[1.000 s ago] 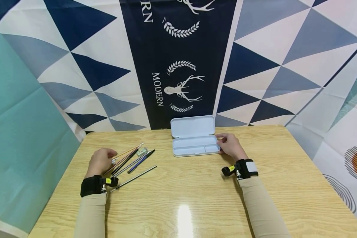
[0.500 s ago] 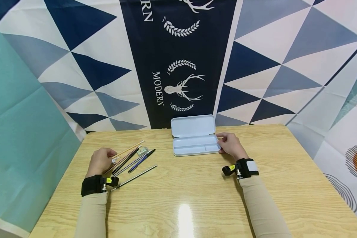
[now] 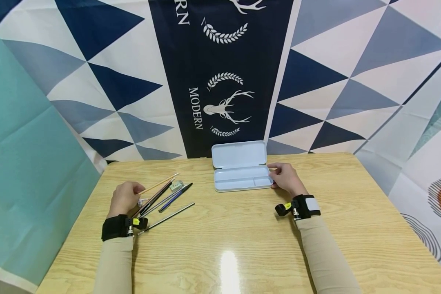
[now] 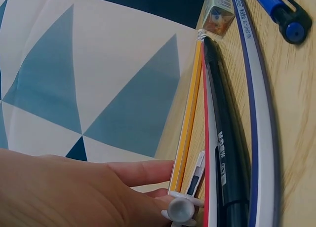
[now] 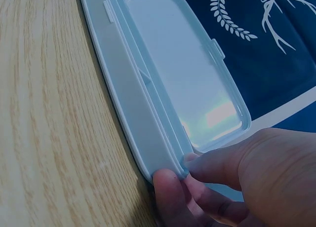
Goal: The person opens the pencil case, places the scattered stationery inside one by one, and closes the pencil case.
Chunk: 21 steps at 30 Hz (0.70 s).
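Observation:
My left hand (image 3: pixel 124 199) pinches the near end of a yellow pencil (image 4: pixel 190 113) at the left of the table. Close beside the fingers lies a small white piece with a round grey knob (image 4: pixel 181 210). A red-and-white pencil (image 4: pixel 210 138), a black pen (image 4: pixel 229 143) and a purple-and-white pencil (image 4: pixel 259 118) lie alongside. At the back of the table, a pale blue pencil case (image 3: pixel 239 185) stands open, its lid raised and its compartments bare. My right hand (image 3: pixel 286 179) grips its right end, thumb on the inner rim and fingers outside.
An eraser in a wrapper (image 3: pixel 176 186) and a blue pen (image 3: pixel 175 199) lie by the pencils. Nearer me, a thin silver-and-black stick (image 3: pixel 167 218) lies slantwise. A patterned cloth (image 3: pixel 220 61) hangs behind the table (image 3: pixel 257 237).
The head view shifts very slightly. Both hands keep their places, the left at the yellow pencil and the right at the pencil case.

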Each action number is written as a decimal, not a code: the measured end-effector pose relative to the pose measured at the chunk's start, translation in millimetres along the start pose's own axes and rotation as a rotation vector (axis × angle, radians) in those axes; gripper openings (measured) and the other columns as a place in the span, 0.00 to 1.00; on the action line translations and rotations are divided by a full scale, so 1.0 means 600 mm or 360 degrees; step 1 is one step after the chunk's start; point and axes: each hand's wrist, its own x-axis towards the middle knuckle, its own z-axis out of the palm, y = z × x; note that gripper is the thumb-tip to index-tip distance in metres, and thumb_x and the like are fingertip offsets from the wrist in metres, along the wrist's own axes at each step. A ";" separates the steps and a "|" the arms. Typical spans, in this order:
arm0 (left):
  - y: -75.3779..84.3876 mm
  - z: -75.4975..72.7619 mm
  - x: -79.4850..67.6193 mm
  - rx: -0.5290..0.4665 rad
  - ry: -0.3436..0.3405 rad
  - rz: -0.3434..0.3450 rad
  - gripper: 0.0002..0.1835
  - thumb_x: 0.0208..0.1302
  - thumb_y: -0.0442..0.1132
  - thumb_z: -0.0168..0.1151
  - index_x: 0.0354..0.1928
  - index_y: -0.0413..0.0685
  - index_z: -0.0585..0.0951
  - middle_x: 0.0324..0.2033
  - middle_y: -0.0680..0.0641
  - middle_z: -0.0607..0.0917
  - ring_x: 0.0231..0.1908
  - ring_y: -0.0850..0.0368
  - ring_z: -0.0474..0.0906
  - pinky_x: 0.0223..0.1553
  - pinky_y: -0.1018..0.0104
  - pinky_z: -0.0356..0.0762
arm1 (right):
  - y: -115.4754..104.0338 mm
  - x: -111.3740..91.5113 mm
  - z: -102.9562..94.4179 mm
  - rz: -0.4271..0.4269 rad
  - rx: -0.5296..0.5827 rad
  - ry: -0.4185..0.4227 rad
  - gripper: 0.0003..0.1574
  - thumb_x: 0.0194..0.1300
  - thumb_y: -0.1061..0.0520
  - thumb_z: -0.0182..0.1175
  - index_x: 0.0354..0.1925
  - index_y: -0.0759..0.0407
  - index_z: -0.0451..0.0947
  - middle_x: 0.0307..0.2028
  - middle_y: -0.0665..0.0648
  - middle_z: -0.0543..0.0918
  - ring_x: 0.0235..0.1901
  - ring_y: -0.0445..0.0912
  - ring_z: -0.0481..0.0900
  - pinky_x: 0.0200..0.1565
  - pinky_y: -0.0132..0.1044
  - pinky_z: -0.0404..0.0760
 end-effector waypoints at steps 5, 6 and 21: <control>0.002 0.001 0.000 0.0011 0.0011 -0.0001 0.12 0.73 0.22 0.65 0.53 0.33 0.90 0.48 0.31 0.91 0.48 0.35 0.86 0.55 0.38 0.84 | 0.000 -0.001 -0.001 -0.0006 0.0006 -0.0007 0.29 0.85 0.65 0.56 0.79 0.68 0.74 0.49 0.68 0.80 0.28 0.43 0.84 0.33 0.31 0.89; 0.002 0.001 0.000 0.0011 0.0011 -0.0004 0.12 0.73 0.22 0.65 0.53 0.33 0.90 0.48 0.31 0.91 0.48 0.35 0.86 0.55 0.38 0.84 | 0.000 -0.001 0.000 -0.0006 0.0008 -0.0006 0.29 0.85 0.65 0.56 0.79 0.68 0.74 0.49 0.68 0.80 0.28 0.43 0.84 0.33 0.31 0.89; 0.004 0.001 0.000 0.0035 -0.0008 -0.0033 0.13 0.70 0.22 0.64 0.53 0.35 0.89 0.50 0.31 0.90 0.50 0.35 0.87 0.53 0.40 0.85 | -0.001 -0.001 0.001 -0.0010 0.0012 -0.0008 0.29 0.84 0.66 0.57 0.78 0.70 0.75 0.48 0.68 0.81 0.28 0.42 0.84 0.32 0.31 0.89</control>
